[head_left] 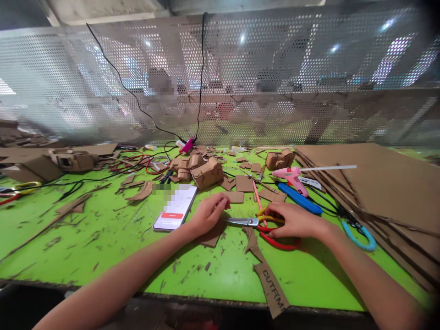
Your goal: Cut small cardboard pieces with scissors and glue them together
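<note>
My right hand [287, 220] grips a pair of scissors [252, 222] by its red and yellow handles, the blades pointing left. Just left of the blade tips is my left hand [211, 211], its fingers curled; whatever they may hold is hidden. A brown cardboard piece [211, 236] lies beneath my left hand and wrist. Below the scissors, a torn cardboard strip with printed letters [271, 286] reaches the table's front edge. A phone [176, 208] with a lit screen lies left of my left hand. Behind it sits a small cardboard model [206, 173].
Large cardboard sheets [378, 183] cover the right side of the green table [113, 256]. A pink glue gun [292, 176], a blue cutter [299, 198] and a turquoise-handled tool [360, 238] lie nearby. Cardboard scraps and cables spread along the back, before a perforated screen [240, 68].
</note>
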Demonstrator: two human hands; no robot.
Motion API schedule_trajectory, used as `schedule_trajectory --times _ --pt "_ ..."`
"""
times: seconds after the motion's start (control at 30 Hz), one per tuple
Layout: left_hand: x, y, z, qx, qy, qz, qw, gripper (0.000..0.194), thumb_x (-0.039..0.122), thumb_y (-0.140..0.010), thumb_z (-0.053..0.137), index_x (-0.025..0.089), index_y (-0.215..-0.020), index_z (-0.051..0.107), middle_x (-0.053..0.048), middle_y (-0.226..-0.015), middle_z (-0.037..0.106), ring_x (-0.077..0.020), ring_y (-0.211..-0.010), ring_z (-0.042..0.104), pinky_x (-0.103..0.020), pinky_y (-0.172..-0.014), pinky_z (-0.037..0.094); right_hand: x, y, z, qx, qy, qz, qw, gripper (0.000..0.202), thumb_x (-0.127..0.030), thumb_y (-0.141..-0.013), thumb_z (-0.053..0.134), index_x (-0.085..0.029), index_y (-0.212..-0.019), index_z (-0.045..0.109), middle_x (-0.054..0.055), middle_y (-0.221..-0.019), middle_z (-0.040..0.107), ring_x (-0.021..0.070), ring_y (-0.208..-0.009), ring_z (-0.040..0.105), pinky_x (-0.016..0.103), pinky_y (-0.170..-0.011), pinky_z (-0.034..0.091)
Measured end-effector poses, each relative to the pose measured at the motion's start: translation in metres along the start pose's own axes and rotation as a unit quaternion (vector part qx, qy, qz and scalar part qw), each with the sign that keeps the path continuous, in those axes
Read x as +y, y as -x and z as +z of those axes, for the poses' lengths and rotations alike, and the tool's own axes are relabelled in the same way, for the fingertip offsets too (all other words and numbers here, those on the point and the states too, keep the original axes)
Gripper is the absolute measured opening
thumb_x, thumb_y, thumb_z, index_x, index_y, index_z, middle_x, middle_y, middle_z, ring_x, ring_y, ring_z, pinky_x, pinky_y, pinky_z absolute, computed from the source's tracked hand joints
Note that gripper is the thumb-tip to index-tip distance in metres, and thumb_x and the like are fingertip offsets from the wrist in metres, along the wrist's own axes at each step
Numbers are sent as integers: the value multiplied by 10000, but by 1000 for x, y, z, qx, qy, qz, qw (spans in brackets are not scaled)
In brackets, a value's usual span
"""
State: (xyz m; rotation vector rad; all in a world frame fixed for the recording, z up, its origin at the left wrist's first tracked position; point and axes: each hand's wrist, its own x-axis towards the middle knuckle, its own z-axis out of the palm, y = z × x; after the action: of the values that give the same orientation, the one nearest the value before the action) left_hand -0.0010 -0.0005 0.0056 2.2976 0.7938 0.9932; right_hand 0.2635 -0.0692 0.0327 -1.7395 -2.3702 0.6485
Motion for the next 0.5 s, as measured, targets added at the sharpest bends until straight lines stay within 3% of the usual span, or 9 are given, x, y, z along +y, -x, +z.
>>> schedule_trajectory --times 0.17,0.33,0.43,0.5 --pt "0 5 4 -25 -111 118 986 247 237 -941 316 179 -893 552 -51 -809 618 -168 -750 580 -297 -702 465 2 0 2 -1 -14 -9 1000 356 -410 -665 714 -204 -931 597 35 -894 639 201 -764 564 263 -618 396" --pt "8 3 -7 -27 -167 130 977 232 244 -927 352 161 -1057 526 -95 -954 643 -211 -898 601 -342 -792 479 0 2 2 11 -4 -12 1000 321 -381 -669 712 -207 -918 605 32 -882 638 194 -756 561 257 -619 384" --pt "17 2 -27 -108 -239 62 963 350 301 -894 434 154 -1206 494 -122 -1077 645 -265 -1011 594 -394 -865 462 -1 2 2 12 -4 -14 1000 319 -371 -672 709 -214 -936 624 37 -893 642 198 -771 570 257 -633 392" --pt "21 3 -42 -228 -279 34 932 479 341 -816 546 157 -1255 489 -141 -1158 631 -305 -1061 584 -424 -898 448 -1 2 2 19 -6 -17 1000 334 -368 -663 716 -223 -953 638 38 -902 646 201 -779 576 262 -645 399"
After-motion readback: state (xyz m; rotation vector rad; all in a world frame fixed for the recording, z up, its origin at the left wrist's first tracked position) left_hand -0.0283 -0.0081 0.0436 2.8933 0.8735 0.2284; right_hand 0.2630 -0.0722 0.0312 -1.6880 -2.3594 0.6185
